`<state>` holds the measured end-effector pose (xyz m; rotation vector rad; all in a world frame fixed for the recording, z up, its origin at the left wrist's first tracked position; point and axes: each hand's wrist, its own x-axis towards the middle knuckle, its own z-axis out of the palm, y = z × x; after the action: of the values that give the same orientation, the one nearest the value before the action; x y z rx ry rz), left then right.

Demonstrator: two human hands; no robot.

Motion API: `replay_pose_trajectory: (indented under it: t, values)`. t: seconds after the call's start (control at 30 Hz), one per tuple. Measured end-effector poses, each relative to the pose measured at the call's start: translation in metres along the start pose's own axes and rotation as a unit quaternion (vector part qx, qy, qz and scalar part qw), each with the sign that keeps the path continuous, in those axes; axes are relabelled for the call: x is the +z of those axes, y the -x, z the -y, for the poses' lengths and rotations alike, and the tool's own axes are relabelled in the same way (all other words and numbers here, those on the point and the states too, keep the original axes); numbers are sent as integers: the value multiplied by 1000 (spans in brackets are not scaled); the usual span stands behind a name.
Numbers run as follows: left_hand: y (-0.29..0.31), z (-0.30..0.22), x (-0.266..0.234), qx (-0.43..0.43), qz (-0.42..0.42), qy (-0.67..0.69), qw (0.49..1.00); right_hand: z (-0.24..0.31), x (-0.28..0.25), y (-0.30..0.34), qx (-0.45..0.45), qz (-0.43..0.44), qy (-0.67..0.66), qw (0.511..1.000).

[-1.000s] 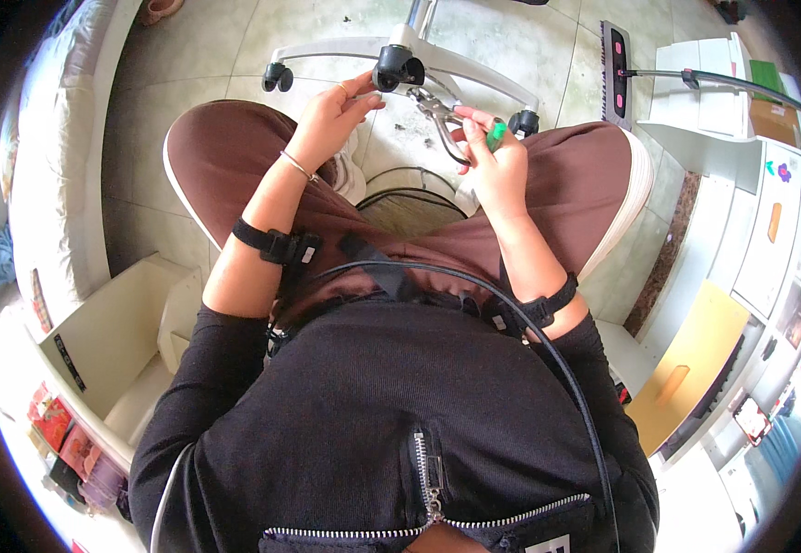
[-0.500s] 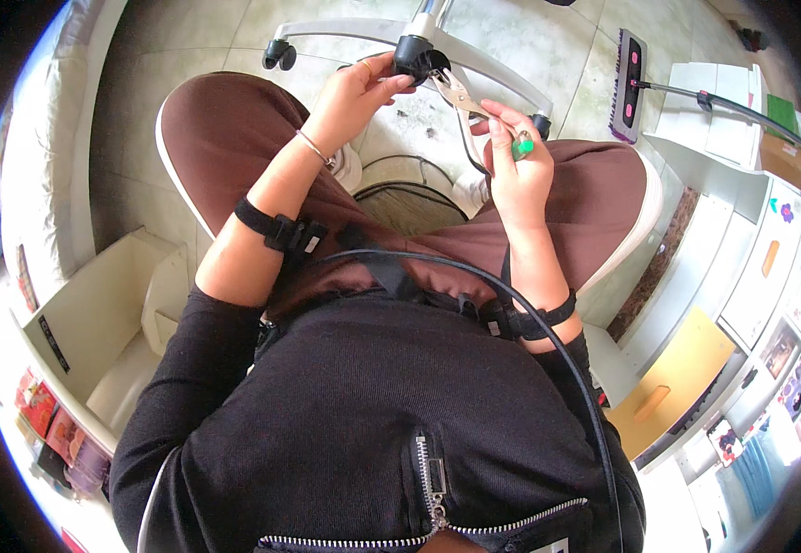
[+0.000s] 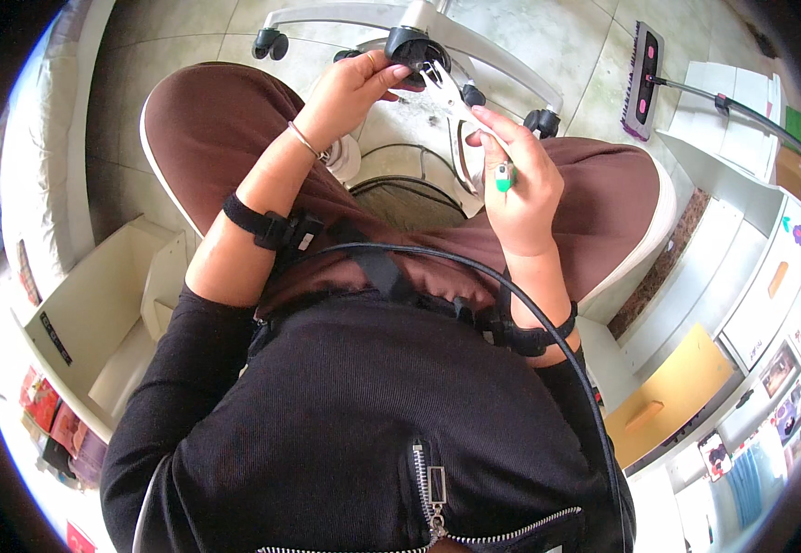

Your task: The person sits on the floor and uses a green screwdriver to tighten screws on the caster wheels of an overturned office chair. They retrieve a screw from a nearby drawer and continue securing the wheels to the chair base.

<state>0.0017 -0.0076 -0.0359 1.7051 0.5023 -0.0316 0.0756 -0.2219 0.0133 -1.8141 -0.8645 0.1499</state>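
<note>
At the end of a leg of the white swivel-chair base [image 3: 488, 53] sits a black caster [image 3: 404, 41], its hollow, dark underside turned toward me. My left hand [image 3: 350, 90] pinches the lower left rim of this caster with thumb and fingers. In my right hand [image 3: 522, 189] is a pair of silver pliers [image 3: 450, 100] with a green end showing below the fingers. The plier jaws are parted and reach the caster's opening from the right. Whether they grip anything inside I cannot tell.
More casters [image 3: 270, 43] stand on the tiled floor around the base. My bent legs [image 3: 225, 138] flank the work, and a round dark-rimmed item [image 3: 410, 198] lies between them. A flat mop [image 3: 642, 81] leans at the right beside white drawers [image 3: 774, 267]. A black cable [image 3: 511, 288] crosses my lap.
My right hand has turned the pliers, so their jaws now show more broadly at the caster's opening. The caster's hollow faces me more. My left hand keeps its hold.
</note>
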Motion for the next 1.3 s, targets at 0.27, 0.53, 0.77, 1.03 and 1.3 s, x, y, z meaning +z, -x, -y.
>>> replay_pose_trajectory:
  t: [0.27,0.53,0.77,1.03,1.3]
  values:
    - [2,-8,-3,-34,20,-68,997,8,1,7,4,82,22,996]
    - [-1,6,2,-10,42,56,997,4,-3,11,108,2,-80,991]
    - [1,3,4,-28,138,145,979,9,-16,13,210,-66,-306,926]
    - [-1,0,3,-10,157,124,980,1,-24,12,232,-128,-321,909]
    - [-4,14,5,-71,58,74,993,37,-128,42,168,-244,-195,935]
